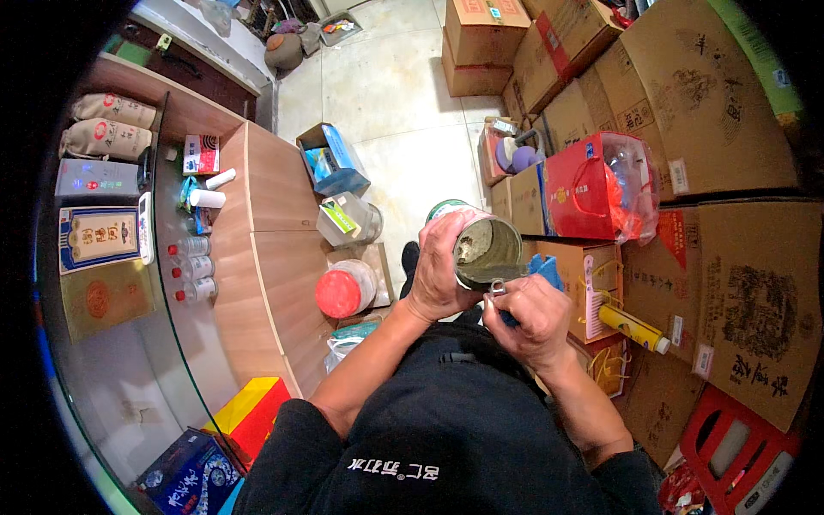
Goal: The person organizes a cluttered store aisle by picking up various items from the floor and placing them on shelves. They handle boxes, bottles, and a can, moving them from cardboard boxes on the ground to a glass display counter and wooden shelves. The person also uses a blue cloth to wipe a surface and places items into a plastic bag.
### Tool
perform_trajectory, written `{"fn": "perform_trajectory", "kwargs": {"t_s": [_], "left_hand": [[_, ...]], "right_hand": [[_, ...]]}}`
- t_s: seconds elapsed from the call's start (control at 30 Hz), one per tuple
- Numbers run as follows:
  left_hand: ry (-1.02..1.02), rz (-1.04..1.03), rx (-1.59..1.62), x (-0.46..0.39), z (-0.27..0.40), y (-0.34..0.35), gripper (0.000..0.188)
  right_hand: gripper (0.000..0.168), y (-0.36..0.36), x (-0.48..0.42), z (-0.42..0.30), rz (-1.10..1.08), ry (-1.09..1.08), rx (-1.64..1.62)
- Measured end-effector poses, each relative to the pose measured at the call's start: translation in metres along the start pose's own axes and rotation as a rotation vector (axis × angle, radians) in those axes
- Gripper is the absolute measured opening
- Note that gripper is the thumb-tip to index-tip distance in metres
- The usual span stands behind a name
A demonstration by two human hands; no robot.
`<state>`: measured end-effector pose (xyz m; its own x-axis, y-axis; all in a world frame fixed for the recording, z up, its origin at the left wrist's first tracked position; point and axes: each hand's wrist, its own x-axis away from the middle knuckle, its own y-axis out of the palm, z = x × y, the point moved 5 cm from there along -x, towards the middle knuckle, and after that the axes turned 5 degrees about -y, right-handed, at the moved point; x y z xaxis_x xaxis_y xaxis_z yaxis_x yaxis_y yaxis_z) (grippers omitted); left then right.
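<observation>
My left hand (438,270) is wrapped around the side of a metal can (515,241). The can is tilted, its open mouth facing up toward me, and the inside looks grey with a pale patch at the bottom. Close to the can's lower rim, my right hand (534,315) pinches a small shiny metal ring (497,287), which looks like a pull tab. A thin grey edge by the ring may be the can's lid. Blue cloth-like material (546,270) shows behind my right hand; whether the hand grips it is hidden.
Cardboard boxes (708,96) are stacked along the right, with a red gift bag (579,187) and a yellow tube (634,328) before them. At left stands a glass-fronted cabinet (283,180). A red-lidded jar (339,293), plastic container (347,219) and blue box (333,161) line the floor.
</observation>
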<state>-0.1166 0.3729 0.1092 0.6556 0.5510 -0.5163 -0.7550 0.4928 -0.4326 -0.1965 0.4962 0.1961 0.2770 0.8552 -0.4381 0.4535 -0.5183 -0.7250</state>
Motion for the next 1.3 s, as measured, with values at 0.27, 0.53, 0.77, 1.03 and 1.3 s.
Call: {"fn": "perform_trajectory", "kwargs": {"t_s": [0.27,0.53,0.77,1.03,1.3], "left_hand": [[-0.119,0.002,0.045,0.001,-0.012,0.003,0.098],[-0.226,0.0,0.033,0.018,-0.026,-0.01,0.098],[-0.309,0.038,0.009,0.04,-0.051,-0.036,0.101],[-0.516,0.082,0.005,0.06,-0.093,-0.051,0.099],[-0.585,0.1,0.012,0.06,-0.114,-0.058,0.099]], "right_hand": [[0.02,0.009,-0.002,0.0,-0.015,-0.005,-0.026],[0.022,0.03,-0.004,0.002,-0.031,-0.02,-0.109],[0.023,0.066,-0.016,0.003,-0.097,-0.049,-0.249],[0.025,0.111,-0.037,0.012,-0.182,-0.027,-0.315],[0.021,0.138,-0.05,0.022,-0.22,-0.021,-0.351]]}}
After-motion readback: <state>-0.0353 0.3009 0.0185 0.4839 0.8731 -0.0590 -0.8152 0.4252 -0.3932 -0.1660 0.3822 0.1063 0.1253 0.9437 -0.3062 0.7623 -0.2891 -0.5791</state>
